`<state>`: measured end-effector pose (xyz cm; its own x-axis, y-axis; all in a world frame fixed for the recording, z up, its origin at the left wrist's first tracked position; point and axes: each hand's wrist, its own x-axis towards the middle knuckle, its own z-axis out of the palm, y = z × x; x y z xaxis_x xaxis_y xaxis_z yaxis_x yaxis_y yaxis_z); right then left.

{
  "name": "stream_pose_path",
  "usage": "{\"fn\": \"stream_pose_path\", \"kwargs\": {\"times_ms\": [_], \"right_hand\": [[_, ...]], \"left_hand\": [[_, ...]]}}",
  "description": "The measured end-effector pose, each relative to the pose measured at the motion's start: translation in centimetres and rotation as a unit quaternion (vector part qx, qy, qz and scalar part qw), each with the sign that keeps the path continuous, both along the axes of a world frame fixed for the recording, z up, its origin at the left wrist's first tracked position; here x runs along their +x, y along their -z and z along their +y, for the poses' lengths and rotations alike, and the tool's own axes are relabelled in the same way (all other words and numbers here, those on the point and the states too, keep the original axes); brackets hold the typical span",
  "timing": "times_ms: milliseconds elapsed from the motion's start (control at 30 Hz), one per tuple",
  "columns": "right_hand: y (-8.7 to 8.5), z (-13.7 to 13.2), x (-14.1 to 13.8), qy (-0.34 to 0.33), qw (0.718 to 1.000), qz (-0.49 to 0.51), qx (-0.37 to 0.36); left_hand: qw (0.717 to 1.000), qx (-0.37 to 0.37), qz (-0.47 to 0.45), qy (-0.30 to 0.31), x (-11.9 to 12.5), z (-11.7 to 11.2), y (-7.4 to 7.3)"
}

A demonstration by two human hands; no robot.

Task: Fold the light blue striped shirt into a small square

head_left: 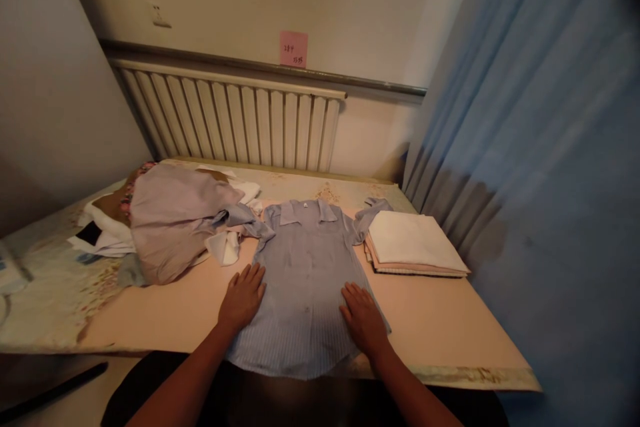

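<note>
A pale blue striped shirt [305, 267] lies spread flat, collar away from me, on the pinkish table [165, 313]. My left hand [243, 297] rests flat on the shirt's left lower edge, fingers stretched out. On the shirt's right lower part, my right hand [363, 319] lies flat too, fingers together and extended. Neither hand holds anything. The shirt's hem hangs slightly over the table's near edge.
A heap of loose clothes [175, 220] sits on the table to the left of the shirt. A stack of folded garments [415, 243] lies to the right. A radiator [235, 117] lines the wall behind, and a blue curtain [540, 167] hangs at the right.
</note>
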<state>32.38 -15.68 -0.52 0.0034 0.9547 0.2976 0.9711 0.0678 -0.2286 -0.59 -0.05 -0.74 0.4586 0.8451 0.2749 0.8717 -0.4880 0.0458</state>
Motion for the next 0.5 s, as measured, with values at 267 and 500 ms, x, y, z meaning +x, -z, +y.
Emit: {"fn": "stream_pose_path", "kwargs": {"times_ms": [267, 500], "right_hand": [[0.44, 0.09, 0.14, 0.001, 1.000, -0.007, 0.014], [0.23, 0.10, -0.03, 0.009, 1.000, -0.012, 0.002]], "left_hand": [[1.000, 0.009, -0.004, 0.002, -0.06, 0.06, 0.07], [1.000, 0.002, -0.010, 0.000, -0.07, 0.11, 0.15]]}}
